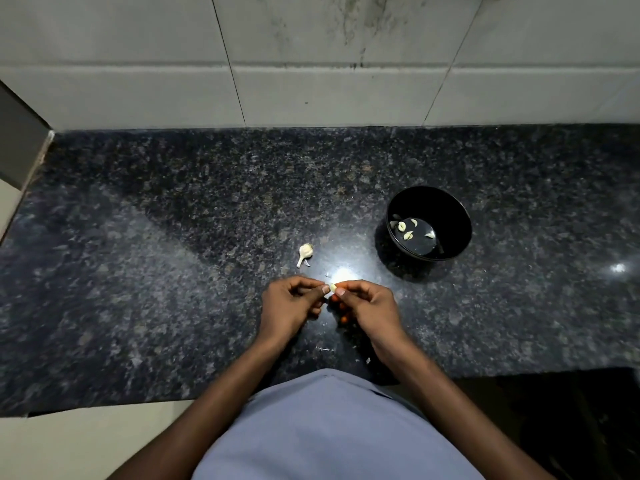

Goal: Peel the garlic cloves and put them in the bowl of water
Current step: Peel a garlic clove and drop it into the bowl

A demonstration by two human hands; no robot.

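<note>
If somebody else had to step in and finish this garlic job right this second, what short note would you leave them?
Hands: the left hand and right hand both pinch one small pale garlic clove between their fingertips, above the dark speckled granite counter. How far it is peeled is too small to tell.
Things: the round black bowl of water stands to the right, farther back; the leftover white piece of garlic bulb lies on the counter left of the bowl.
Done: several peeled cloves already sit in the water.
Left: finish this clove, drop it in the bowl, then deal with the bulb piece.
</note>
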